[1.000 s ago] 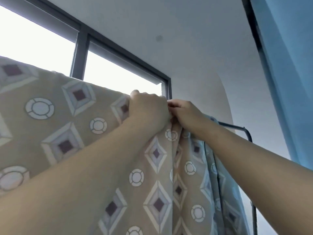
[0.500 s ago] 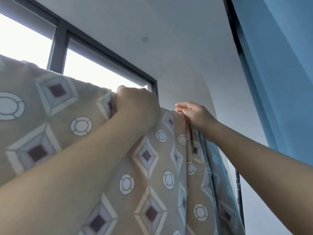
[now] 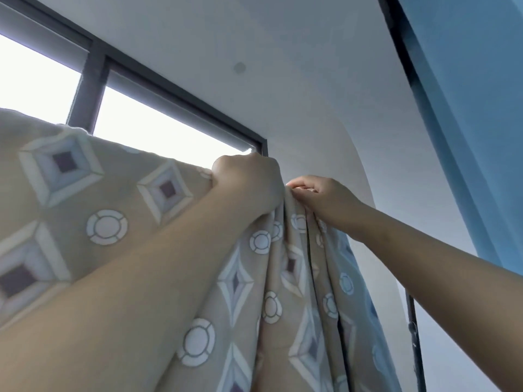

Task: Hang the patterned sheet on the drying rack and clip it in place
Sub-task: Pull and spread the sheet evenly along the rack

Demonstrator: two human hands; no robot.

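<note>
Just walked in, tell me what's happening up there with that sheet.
A person is hanging the patterned sheet up high in front of the window. The left hand grips its top edge, and the right hand pinches the bunched folds right beside it. No clip can be seen; part of the drying rack shows at the right.

- Drying rack [image 3: 413,329] almost wholly hidden; only a dark upright post showing at lower right, against the pale wall.
- Patterned sheet [image 3: 119,210] draped over the rack's top, hanging down on the near side in beige cloth printed with diamonds and ringed circles.
- Spread fairly flat to the left, gathered into deep vertical folds toward the right end.
- Top edge running level from far left to the bunched folds near the post.
- Rack's top rail itself covered by cloth, not visible.
</note>
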